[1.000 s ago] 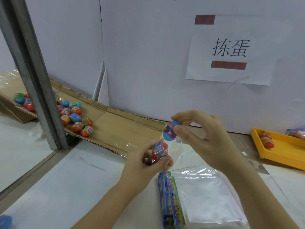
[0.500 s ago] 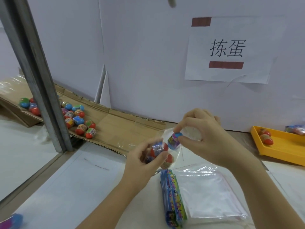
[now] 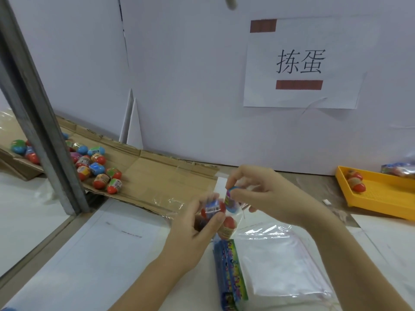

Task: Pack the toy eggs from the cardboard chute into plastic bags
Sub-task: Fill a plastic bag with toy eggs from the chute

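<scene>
1. Above the white table [image 3: 89, 254], my left hand [image 3: 190, 234] grips a clear plastic bag [image 3: 240, 217]; my fingers and thumb curl round it, and red toy eggs [image 3: 213, 208] sit inside.
2. My right hand [image 3: 269, 196] pinches a blue egg [image 3: 230, 202] between thumb and fingertips, at the mouth of this bag.
3. On the cardboard chute [image 3: 157, 173], well apart to my left, lie loose eggs [image 3: 98, 169].
4. Under my hands lies a flat pile of bags [image 3: 280, 265].

The metal post [image 3: 45, 131] hides some toy eggs [image 3: 96, 169]; the plastic bag [image 3: 235, 212] seems blurred.
</scene>
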A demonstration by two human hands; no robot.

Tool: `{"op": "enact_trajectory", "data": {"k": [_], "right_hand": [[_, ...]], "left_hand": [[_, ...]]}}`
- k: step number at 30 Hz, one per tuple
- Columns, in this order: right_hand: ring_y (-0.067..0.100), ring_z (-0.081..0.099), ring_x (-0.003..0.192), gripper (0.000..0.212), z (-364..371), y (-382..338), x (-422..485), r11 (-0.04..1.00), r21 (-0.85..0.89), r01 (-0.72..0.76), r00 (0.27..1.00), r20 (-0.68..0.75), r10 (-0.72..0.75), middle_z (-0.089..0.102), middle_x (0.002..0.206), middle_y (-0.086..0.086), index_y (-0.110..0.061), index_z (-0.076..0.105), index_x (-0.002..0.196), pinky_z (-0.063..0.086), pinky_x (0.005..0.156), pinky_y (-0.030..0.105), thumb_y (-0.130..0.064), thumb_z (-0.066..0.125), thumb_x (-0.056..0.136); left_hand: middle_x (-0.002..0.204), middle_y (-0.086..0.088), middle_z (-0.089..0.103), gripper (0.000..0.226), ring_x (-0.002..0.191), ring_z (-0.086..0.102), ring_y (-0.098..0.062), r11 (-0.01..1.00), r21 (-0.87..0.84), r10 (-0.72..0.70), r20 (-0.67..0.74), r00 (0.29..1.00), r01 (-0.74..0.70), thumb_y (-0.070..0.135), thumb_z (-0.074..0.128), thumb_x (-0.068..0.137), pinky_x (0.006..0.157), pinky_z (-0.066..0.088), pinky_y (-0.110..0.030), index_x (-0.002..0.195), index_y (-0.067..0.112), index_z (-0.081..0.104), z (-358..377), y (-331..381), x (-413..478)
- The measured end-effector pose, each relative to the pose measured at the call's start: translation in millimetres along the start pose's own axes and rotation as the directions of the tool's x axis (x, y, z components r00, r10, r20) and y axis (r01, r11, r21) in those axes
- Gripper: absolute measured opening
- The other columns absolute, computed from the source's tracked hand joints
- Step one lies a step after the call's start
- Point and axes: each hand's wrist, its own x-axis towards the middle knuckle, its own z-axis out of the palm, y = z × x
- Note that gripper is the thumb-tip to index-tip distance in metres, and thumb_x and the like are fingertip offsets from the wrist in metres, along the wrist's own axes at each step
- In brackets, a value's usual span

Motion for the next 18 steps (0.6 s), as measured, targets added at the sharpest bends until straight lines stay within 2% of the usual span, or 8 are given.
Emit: {"op": "enact_trajectory", "data": {"k": [3,6,8,9,11,13,15,18], "right_hand": [[0.008,0.066,0.063,0.014,6,1,3,0.999,-0.014,0.032,0.998,-0.049,-0.032,0.07,0.079,-0.01,-0.033,0.068,0.081,0.055,0.067,0.032,-0.019,0.065,0.081],[0.002,0.064,0.083,0.012,3,-1,2,0.996,0.02,0.085,0.995,0.05,-0.086,0.064,0.096,-0.02,-0.04,0.073,0.085,0.051,0.07,0.015,-0.046,0.067,0.077],[-0.004,0.059,0.097,0.025,1,1,2,0.997,-0.009,0.072,0.992,0.1,-0.07,0.058,0.107,-0.024,-0.047,0.072,0.088,0.051,0.08,0.018,-0.061,0.071,0.068],[-0.002,0.06,0.098,0.024,0,2,2,0.997,-0.021,0.073,0.994,0.085,-0.071,0.059,0.108,-0.021,-0.046,0.073,0.089,0.053,0.082,0.025,-0.057,0.074,0.067],[0.007,0.066,0.086,0.018,2,4,1,0.994,-0.002,0.112,0.994,0.004,-0.112,0.067,0.096,-0.008,-0.038,0.074,0.09,0.056,0.079,0.033,-0.031,0.077,0.074],[0.008,0.067,0.077,0.033,4,5,1,0.988,0.016,0.156,0.986,-0.066,-0.154,0.07,0.087,-0.006,-0.041,0.07,0.096,0.055,0.078,0.026,-0.015,0.077,0.077],[0.005,0.065,0.081,0.048,5,6,3,0.982,-0.023,0.186,0.975,-0.116,-0.188,0.069,0.084,-0.01,-0.047,0.062,0.103,0.051,0.08,0.021,-0.011,0.077,0.077],[0.012,0.064,0.077,0.07,10,5,2,0.976,0.032,0.215,0.965,-0.162,-0.207,0.067,0.08,-0.004,-0.049,0.047,0.119,0.051,0.083,0.035,-0.003,0.075,0.076]], "left_hand": [[0.093,-0.001,0.071,0.039,0.064,0.063,-0.007,0.995,-0.084,-0.046,-0.019,0.999,0.044,0.053,0.072,0.076,0.055,0.049,-0.02,0.109,0.034,0.062,2,0,2],[0.074,-0.002,0.065,0.028,0.048,0.048,-0.008,0.976,-0.209,-0.067,-0.049,0.997,0.055,0.042,0.074,0.081,0.045,0.039,-0.016,0.103,0.027,0.065,3,4,4],[0.065,0.003,0.062,0.019,0.047,0.051,-0.006,0.96,-0.274,-0.075,-0.055,0.996,0.057,0.028,0.071,0.084,0.044,0.041,-0.016,0.102,0.025,0.066,4,7,3],[0.064,0.002,0.063,0.022,0.047,0.051,-0.006,0.955,-0.289,-0.083,-0.054,0.995,0.064,0.023,0.069,0.082,0.044,0.041,-0.015,0.104,0.022,0.065,4,8,3],[0.068,0.0,0.066,0.029,0.046,0.053,-0.005,0.947,-0.311,-0.106,-0.054,0.993,0.084,0.019,0.068,0.078,0.044,0.042,-0.014,0.106,0.014,0.062,6,11,2],[0.077,0.0,0.071,0.033,0.053,0.061,-0.007,0.943,-0.316,-0.127,-0.061,0.99,0.102,0.02,0.069,0.075,0.048,0.047,-0.015,0.106,0.01,0.061,7,12,2],[0.085,-0.003,0.073,0.04,0.069,0.069,-0.012,0.942,-0.31,-0.156,-0.06,0.986,0.13,0.021,0.071,0.071,0.058,0.053,-0.019,0.108,0.011,0.061,5,12,3],[0.087,-0.003,0.074,0.05,0.076,0.072,-0.014,0.935,-0.304,-0.198,-0.028,0.98,0.181,0.024,0.076,0.064,0.062,0.055,-0.02,0.112,0.015,0.064,6,15,5]]}}
